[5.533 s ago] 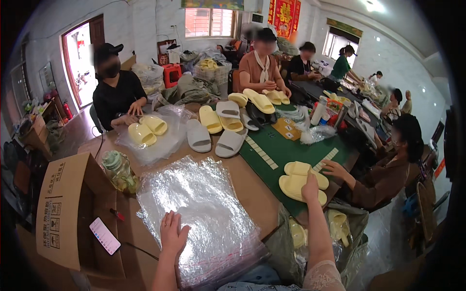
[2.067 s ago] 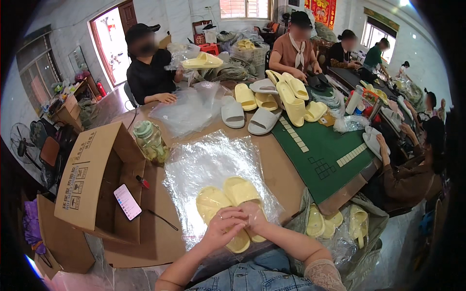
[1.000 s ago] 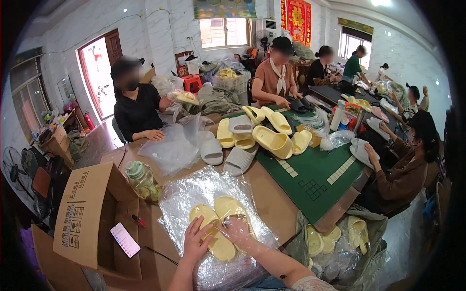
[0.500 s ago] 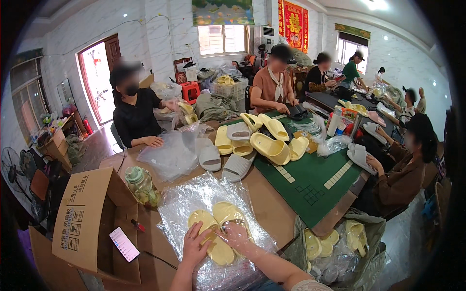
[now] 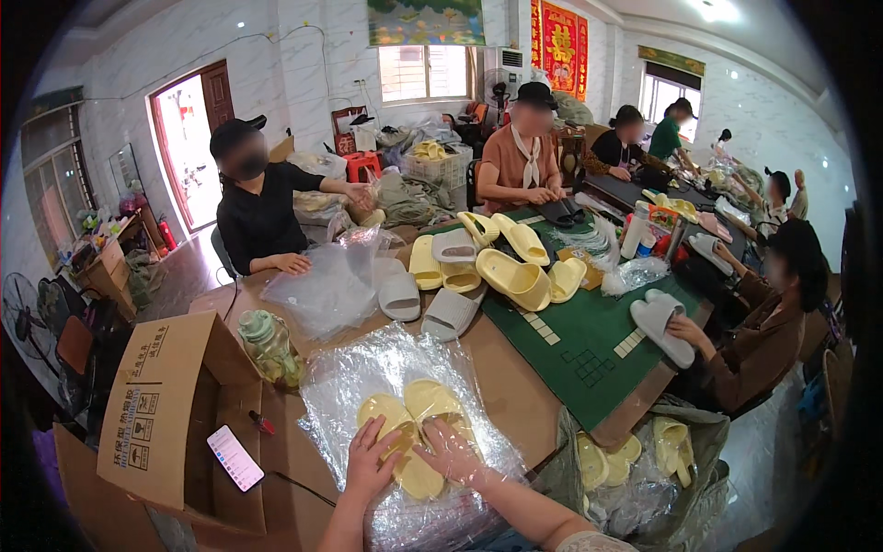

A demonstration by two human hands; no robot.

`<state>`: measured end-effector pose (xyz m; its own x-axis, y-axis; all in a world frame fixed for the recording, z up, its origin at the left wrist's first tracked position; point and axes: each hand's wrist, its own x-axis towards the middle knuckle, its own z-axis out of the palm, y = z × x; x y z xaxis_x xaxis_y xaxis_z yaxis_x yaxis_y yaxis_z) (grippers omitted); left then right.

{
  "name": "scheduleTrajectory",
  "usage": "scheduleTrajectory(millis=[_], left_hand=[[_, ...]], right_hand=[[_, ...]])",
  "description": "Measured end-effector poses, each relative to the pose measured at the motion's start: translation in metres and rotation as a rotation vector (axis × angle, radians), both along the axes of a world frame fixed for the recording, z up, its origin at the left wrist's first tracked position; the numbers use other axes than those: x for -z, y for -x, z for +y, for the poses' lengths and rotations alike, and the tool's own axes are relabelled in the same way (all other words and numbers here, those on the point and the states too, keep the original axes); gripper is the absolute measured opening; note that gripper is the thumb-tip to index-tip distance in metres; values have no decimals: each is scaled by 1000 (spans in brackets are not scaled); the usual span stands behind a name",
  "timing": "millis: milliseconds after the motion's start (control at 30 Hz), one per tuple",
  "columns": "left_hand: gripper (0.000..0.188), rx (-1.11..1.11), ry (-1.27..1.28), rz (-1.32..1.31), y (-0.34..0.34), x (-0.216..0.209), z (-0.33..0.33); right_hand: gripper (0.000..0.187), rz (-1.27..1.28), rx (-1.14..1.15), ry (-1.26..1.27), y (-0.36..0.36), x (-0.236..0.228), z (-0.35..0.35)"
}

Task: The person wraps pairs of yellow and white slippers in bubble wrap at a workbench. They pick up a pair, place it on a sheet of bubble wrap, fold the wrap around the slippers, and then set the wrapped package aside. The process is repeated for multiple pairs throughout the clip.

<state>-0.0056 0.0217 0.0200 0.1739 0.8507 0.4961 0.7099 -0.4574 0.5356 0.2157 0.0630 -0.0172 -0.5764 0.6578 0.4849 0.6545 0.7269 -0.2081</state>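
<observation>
A pair of pale yellow slippers point(image 5: 410, 465) lies side by side on a stack of shiny clear plastic bags point(image 5: 345, 386) at the table edge before me. My left hand point(image 5: 371, 453) rests on the left slipper, its fingers stretched out along the strap. On the right slipper lies my right hand point(image 5: 451, 451), fingers spread. Clear film shows around the right hand and wrist; whether it covers the hand I cannot tell.
Left of the bags stand an open cardboard box point(image 5: 166, 423), a phone point(image 5: 235, 458) and a green-lidded bottle point(image 5: 269, 348). Yellow slippers point(image 5: 513, 281) and grey slippers point(image 5: 452, 315) are heaped mid-table. A sack of slippers point(image 5: 644, 478) sits at my right. Several co-workers sit around.
My hands stay on the slippers with little movement. The co-worker at right has moved the grey slippers inward over the green mat; the one at left now reaches an arm out sideways.
</observation>
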Motion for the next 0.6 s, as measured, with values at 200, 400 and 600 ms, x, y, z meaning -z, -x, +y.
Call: scheduleTrajectory(millis=[200, 400, 600], left_hand=[[42, -4, 31, -15, 1, -2, 0], [43, -24, 75, -31, -2, -1, -2], [46, -24, 79, -28, -5, -8, 1]], right_hand=[[60, 227, -164, 555, -33, -22, -44], [44, 137, -559, 1143, -96, -106, -79], [20, 492, -3, 949, -134, -136, -80]])
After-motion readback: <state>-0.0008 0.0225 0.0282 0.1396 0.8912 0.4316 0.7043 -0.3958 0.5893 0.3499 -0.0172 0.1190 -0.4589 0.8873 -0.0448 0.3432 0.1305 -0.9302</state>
